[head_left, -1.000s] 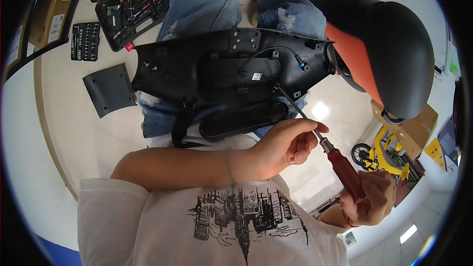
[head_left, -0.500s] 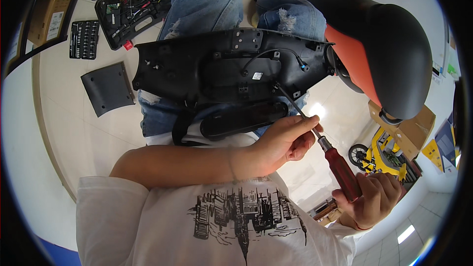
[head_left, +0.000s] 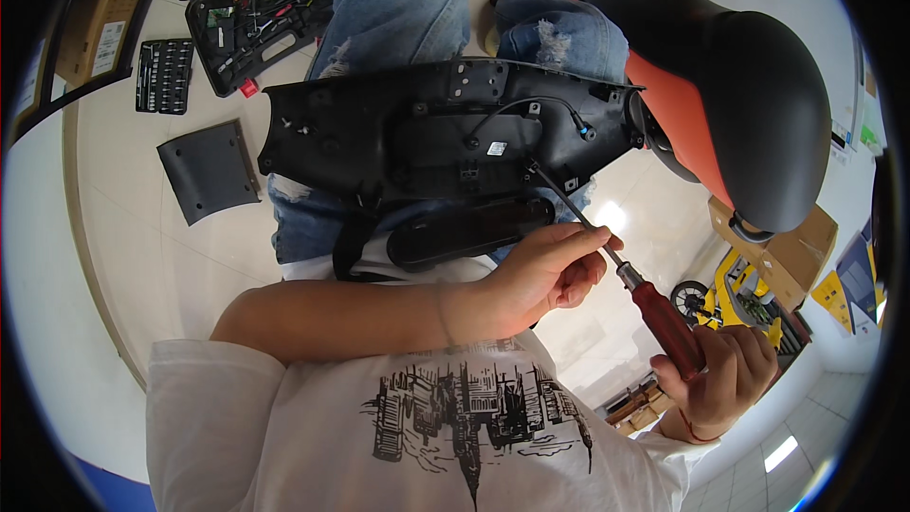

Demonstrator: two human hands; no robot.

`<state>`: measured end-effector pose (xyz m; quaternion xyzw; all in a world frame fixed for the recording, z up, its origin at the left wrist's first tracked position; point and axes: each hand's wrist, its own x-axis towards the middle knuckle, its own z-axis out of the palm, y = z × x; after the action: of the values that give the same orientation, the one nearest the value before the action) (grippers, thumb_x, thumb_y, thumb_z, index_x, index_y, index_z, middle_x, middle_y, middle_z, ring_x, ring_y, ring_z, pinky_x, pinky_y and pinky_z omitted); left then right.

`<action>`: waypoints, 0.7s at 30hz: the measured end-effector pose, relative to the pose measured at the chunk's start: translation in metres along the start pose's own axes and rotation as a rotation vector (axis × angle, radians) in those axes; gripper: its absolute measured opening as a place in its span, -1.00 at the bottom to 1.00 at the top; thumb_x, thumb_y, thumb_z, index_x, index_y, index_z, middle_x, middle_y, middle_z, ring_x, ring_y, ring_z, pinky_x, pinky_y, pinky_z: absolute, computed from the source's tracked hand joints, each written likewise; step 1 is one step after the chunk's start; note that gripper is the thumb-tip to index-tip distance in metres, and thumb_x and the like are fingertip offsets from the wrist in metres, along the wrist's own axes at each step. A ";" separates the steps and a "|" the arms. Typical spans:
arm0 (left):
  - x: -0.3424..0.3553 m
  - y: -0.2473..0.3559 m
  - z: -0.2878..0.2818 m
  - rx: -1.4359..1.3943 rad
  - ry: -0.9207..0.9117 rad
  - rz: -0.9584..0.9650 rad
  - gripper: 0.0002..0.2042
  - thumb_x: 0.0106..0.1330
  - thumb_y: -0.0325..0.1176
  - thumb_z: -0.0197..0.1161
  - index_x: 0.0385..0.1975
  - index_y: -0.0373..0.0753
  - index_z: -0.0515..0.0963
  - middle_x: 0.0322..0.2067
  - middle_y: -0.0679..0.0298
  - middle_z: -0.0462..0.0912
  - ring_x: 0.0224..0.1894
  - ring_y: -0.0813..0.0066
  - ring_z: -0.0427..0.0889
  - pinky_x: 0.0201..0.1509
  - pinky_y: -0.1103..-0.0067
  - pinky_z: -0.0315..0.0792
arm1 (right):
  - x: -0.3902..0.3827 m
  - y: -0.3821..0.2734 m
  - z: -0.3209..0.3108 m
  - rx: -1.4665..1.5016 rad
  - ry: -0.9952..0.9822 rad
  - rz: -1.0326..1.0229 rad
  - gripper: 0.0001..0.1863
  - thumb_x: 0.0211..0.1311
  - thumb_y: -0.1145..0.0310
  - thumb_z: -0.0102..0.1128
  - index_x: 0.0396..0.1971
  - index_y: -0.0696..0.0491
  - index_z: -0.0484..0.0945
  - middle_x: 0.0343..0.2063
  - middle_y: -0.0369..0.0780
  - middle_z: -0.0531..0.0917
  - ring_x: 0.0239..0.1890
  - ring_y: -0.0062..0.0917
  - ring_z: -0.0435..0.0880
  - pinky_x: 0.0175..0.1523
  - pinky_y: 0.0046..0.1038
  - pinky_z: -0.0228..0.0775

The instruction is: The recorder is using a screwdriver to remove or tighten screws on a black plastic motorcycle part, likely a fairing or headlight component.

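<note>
Across my lap lies a black moulded plastic panel (head_left: 346, 147), its hollow inner side up, with a thin black cable (head_left: 512, 104) and a small white label. A screwdriver (head_left: 665, 322) with a red handle slants up to the panel, its tip at a small post near the recess's lower right corner. My right hand (head_left: 728, 374) is closed round the handle's end. With thumb and fingers, my left hand (head_left: 555, 275) pinches the metal shaft. Below the panel rests a long black oval part (head_left: 469, 232); the screw itself is too small to make out.
An open tool case (head_left: 261, 24) and a socket set (head_left: 164, 76) lie on the floor, far left. Nearer is a black square cover (head_left: 209, 171). A large black and orange seat-like body (head_left: 773, 123) stands at right, with a cardboard box (head_left: 791, 251) and yellow machine (head_left: 735, 299) beyond.
My right hand and the screwdriver handle have shifted slightly to the right and up, and the fingers' hold on the handle has turned a little. My left hand stays on the shaft.
</note>
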<state>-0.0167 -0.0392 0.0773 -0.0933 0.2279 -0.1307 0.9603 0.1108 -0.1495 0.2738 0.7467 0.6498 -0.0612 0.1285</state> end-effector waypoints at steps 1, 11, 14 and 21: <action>-0.001 0.001 0.001 -0.005 0.014 0.000 -0.74 0.53 -0.18 0.06 -0.17 -0.27 0.52 -0.61 0.49 0.35 -0.66 0.74 0.20 -0.54 0.69 0.09 | 0.000 0.003 0.001 0.068 -0.025 -0.012 -0.44 0.12 -0.19 0.38 -0.23 0.06 0.57 -0.54 -0.32 0.60 -0.53 -0.52 0.59 -0.45 -0.52 0.29; 0.002 -0.003 -0.007 0.034 0.018 0.001 -0.75 0.52 -0.18 0.07 -0.18 -0.27 0.52 -0.60 0.48 0.39 -0.67 0.72 0.22 -0.55 0.68 0.11 | -0.006 0.007 0.002 0.098 0.001 -0.048 -0.45 0.18 -0.22 0.30 -0.35 0.05 0.51 -0.52 -0.29 0.61 -0.56 -0.50 0.59 -0.46 -0.48 0.26; 0.002 -0.002 -0.005 0.000 -0.002 0.012 -0.74 0.52 -0.17 0.07 -0.17 -0.27 0.52 -0.59 0.48 0.39 -0.67 0.73 0.22 -0.55 0.69 0.10 | -0.001 0.002 0.001 0.099 -0.001 0.042 -0.49 0.17 -0.17 0.34 -0.32 0.03 0.51 -0.48 -0.27 0.64 -0.57 -0.49 0.60 -0.43 -0.49 0.26; 0.002 -0.002 -0.008 0.044 -0.007 0.001 -0.73 0.52 -0.16 0.08 -0.18 -0.27 0.52 -0.59 0.47 0.40 -0.67 0.74 0.20 -0.56 0.67 0.11 | 0.006 0.007 0.008 0.177 0.118 -0.166 -0.45 0.16 -0.16 0.36 -0.28 0.08 0.50 -0.60 -0.32 0.59 -0.59 -0.51 0.58 -0.40 -0.51 0.24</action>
<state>-0.0194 -0.0427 0.0697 -0.0727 0.2217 -0.1348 0.9630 0.1198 -0.1466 0.2649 0.7011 0.7079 -0.0845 0.0183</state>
